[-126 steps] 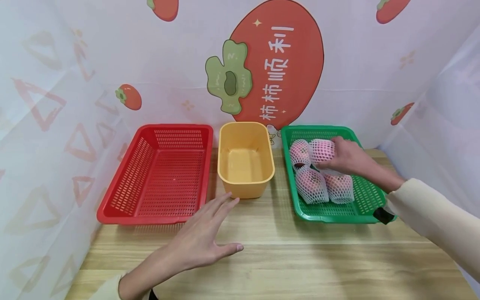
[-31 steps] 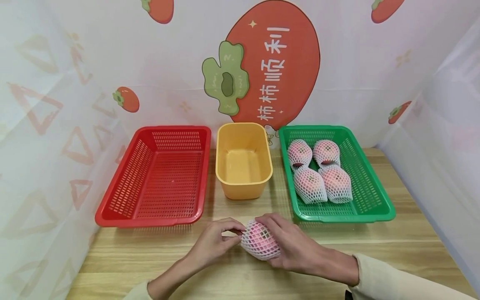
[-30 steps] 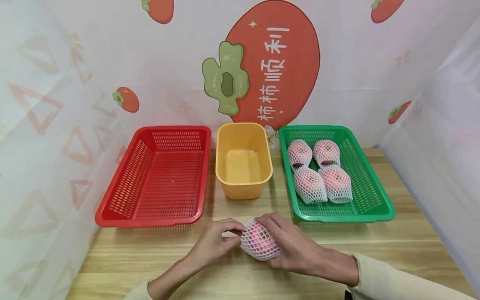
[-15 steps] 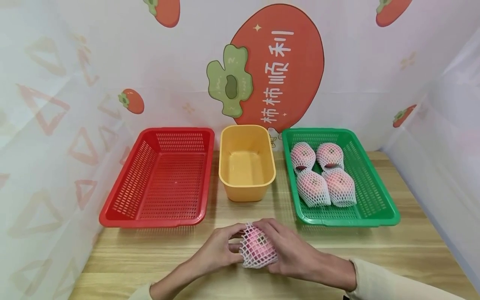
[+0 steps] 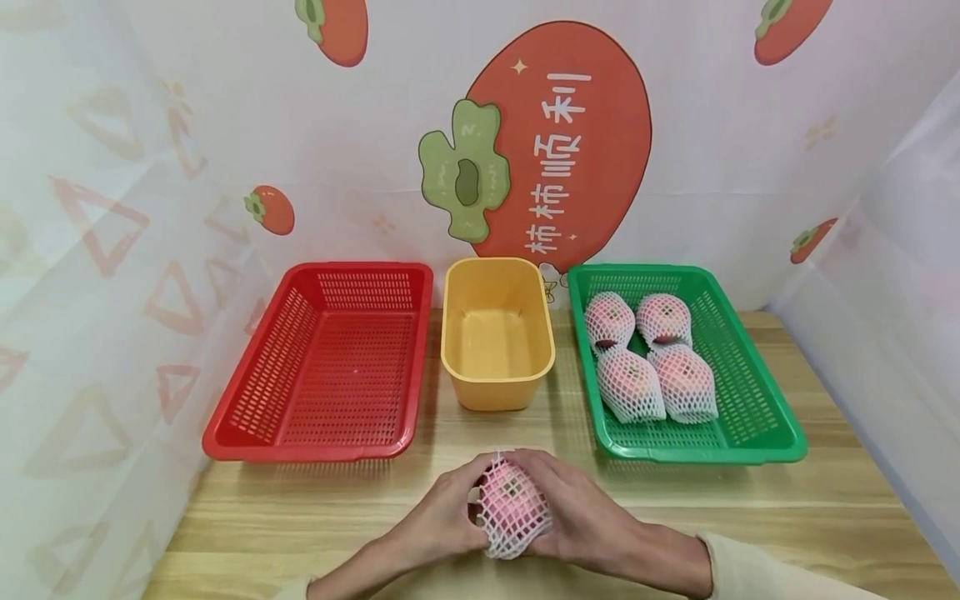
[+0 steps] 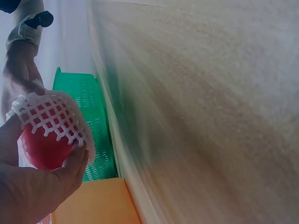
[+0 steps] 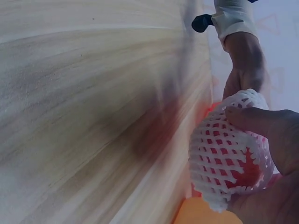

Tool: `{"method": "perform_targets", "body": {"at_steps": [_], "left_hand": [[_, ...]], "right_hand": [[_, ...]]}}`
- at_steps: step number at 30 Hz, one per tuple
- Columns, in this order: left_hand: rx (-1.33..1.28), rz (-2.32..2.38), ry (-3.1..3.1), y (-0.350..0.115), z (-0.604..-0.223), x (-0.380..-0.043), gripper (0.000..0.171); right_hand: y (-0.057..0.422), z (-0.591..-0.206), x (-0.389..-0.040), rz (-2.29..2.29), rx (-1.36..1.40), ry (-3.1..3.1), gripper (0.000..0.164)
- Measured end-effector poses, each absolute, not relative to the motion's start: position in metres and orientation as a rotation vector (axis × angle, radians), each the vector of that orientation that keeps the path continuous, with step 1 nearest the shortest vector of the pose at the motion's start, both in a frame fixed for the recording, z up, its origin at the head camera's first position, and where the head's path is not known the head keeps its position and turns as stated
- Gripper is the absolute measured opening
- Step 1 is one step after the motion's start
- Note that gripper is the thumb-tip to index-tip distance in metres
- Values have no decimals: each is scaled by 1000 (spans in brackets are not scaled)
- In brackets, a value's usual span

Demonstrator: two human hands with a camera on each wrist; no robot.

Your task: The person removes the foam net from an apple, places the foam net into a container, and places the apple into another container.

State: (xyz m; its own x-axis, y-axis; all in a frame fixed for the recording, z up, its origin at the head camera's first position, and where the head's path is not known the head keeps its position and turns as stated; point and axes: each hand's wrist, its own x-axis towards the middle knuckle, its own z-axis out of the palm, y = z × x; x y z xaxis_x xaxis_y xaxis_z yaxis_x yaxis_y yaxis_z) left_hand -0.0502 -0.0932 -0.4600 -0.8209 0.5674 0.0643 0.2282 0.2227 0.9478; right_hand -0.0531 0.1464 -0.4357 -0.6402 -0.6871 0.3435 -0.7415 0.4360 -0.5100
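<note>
Between side edges of the bench [image 5: 255, 533], left hand [image 5: 442, 517] and right hand [image 5: 588, 517] grip the fruit [image 6: 44, 149]; better ease the net [image 5: 516, 523] (it seems stretchy) evenly.

Netted fruit [image 5: 513, 507], in front of yellow bin [image 5: 498, 396]: flanks partly hidden by left hand [image 5: 448, 512] and right hand [image 5: 581, 510]. Sleeves [image 5: 772, 573], front-left and front-right of bin: cut off, head view's lower edge. Printed persimmons [image 5: 345, 29], high left and right: top-cropped. Tabletop [image 6: 201, 116]: blurred, left-wrist view.

Tabletop booth [image 5: 97, 350]: wood-grain table [image 5: 300, 508], persimmon-print backdrop [image 5: 570, 158].
</note>
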Motion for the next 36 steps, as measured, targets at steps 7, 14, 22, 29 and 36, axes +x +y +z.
{"method": "perform_targets", "body": {"at_steps": [7,14,22,29,36], "left_hand": [[772,1614,2279,-96,-461,-48,89],[780,1564,2361,-99,-459,-46,88],[780,1505,2462,-100,-453,-46,89],[839,1435,2553,-103,-448,-47,89],[799,1436,2543,-109,-442,-45,91]], "right_hand": [[146,-437,-53,951,1340,-2516,98],[151,-437,-53,926,1370,-2483,91],[155,-435,-56,913,1378,-2453,78],[156,-431,-58,962,1399,-2390,65],[157,-425,-60,946,1415,-2382,52]]}}
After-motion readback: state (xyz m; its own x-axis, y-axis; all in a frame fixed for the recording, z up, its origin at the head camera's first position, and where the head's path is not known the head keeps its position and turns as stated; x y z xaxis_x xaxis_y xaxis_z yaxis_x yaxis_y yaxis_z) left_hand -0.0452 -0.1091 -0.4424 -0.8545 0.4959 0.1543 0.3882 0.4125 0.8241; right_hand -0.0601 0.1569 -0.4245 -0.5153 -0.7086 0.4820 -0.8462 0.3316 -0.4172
